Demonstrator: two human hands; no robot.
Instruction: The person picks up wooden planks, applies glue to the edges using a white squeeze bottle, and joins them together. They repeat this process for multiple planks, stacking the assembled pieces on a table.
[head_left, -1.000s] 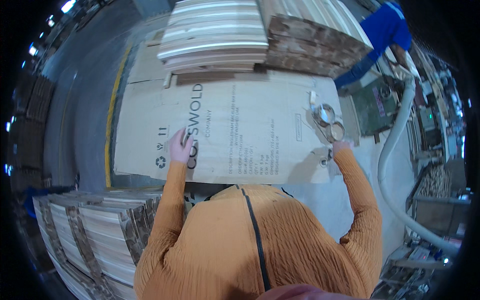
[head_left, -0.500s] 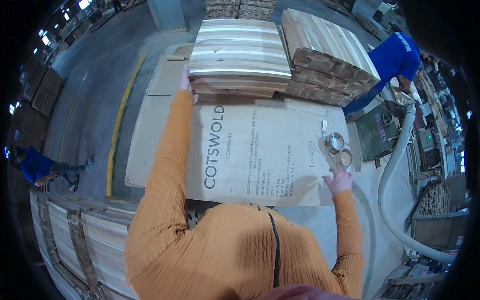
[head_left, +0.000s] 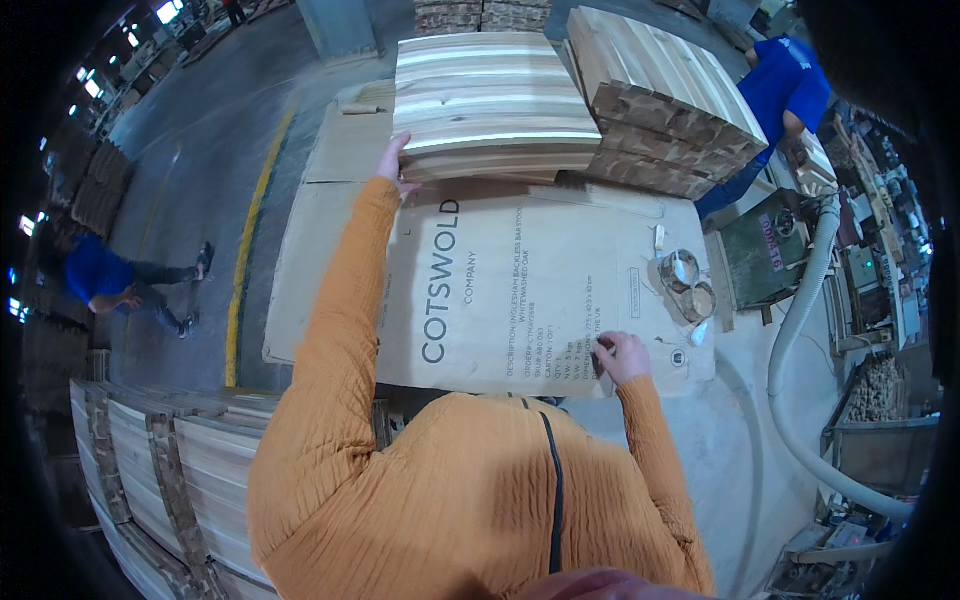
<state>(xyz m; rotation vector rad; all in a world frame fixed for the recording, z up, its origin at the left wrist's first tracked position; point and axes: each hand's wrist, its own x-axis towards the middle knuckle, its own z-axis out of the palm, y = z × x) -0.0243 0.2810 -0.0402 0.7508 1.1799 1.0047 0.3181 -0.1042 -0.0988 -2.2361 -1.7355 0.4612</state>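
Now left hand (head_left: 394, 163) spread, touching wooden panels (head_left: 490, 95); right hand (head_left: 625, 358) loosely curled over cardboard (head_left: 585, 235), contents unclear.

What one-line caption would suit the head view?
Left hand at the near left corner of a wooden panel stack, right hand over printed cardboard.

Pale tan with black print on the cardboard sheet (head_left: 490, 290); striped cream and brown on the wood panels (head_left: 490, 90) at its far edge; orange with a dark stripe on the shirt (head_left: 460, 500) at its near edge; yellow on the floor line (head_left: 257, 220) to its left.
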